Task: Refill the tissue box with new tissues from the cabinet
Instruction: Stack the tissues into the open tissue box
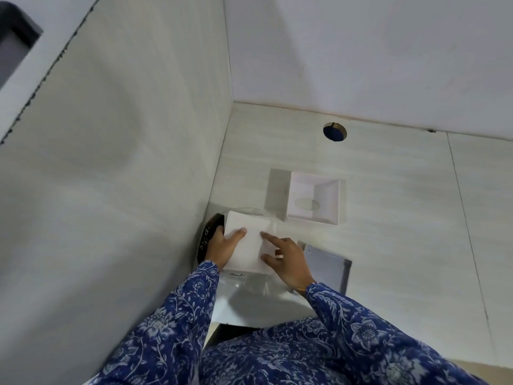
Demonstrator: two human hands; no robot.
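A white stack of tissues (248, 240) lies on the pale counter (388, 218), partly in clear plastic wrap. My left hand (222, 245) grips its left edge, thumb on top. My right hand (288, 262) rests on its right side with the index finger stretched over the top. Behind it stands the white tissue box (315, 201), upside down and open, its oval slot visible at the bottom inside. A flat white lid panel (329, 263) lies to the right of my right hand.
A dark object (208, 236) sits against the left wall beside the stack. A round cable hole (335, 131) is in the counter near the back wall. Walls close in on the left and behind. My blue floral sleeves fill the foreground.
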